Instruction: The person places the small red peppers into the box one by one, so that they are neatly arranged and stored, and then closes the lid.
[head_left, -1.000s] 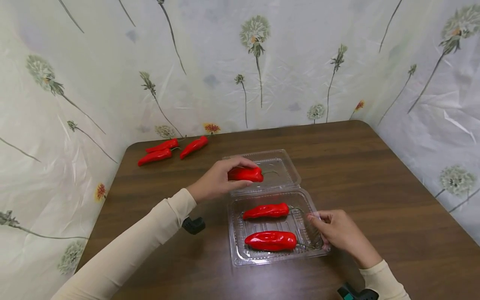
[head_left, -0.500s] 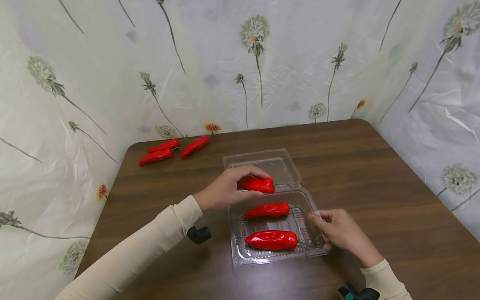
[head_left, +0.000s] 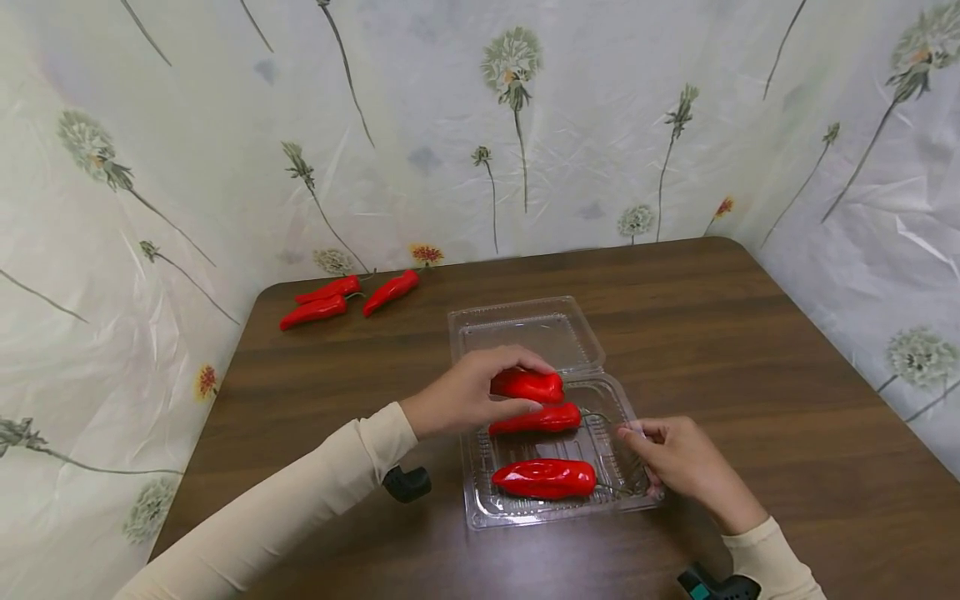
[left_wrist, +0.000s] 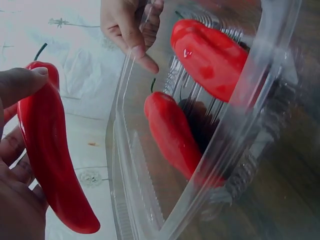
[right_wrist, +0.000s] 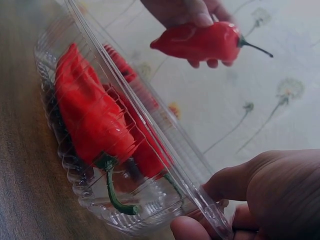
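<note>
My left hand (head_left: 468, 392) grips a red pepper (head_left: 534, 386) between thumb and fingers, above the back part of a clear plastic container (head_left: 471, 500). In the left wrist view this held pepper (left_wrist: 50, 150) hangs apart from the container, its green stem pointing up. Inside the container lie two more red peppers, a middle one (head_left: 543, 418) and a front one (head_left: 543, 479), stems to the right. My right hand (head_left: 686, 462) pinches the container's right rim, as the right wrist view shows with the thumb and fingers (right_wrist: 225, 182) on the edge.
The container's hinged lid (head_left: 525, 333) lies folded back behind it on the brown wooden table (head_left: 712, 333). Three red peppers (head_left: 315, 312) lie at the table's back left. A flower-patterned sheet (head_left: 405, 108) surrounds the back and sides.
The left hand has carried its pepper forward and right, from over the lid to over the container's back part, nearer the middle pepper. The right hand has stayed on the rim.
</note>
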